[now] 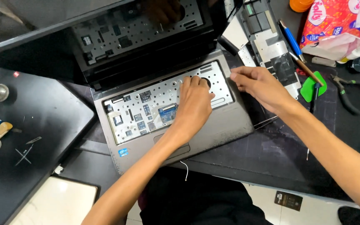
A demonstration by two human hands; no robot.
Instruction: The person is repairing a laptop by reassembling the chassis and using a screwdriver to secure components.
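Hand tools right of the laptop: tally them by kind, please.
Pens: 1
Brushes: 1
Green picks: 1
Pliers: 1
Tweezers: 1
Total: 5

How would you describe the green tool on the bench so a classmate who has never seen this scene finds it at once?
Start at the open grey laptop with its keyboard removed. Move past the right hand at its right edge to the dark mat. There lies a flat green pry tool, shaped like a guitar pick. It is the only bright green thing, unlike the thin blue pen and the black-handled pliers nearby.
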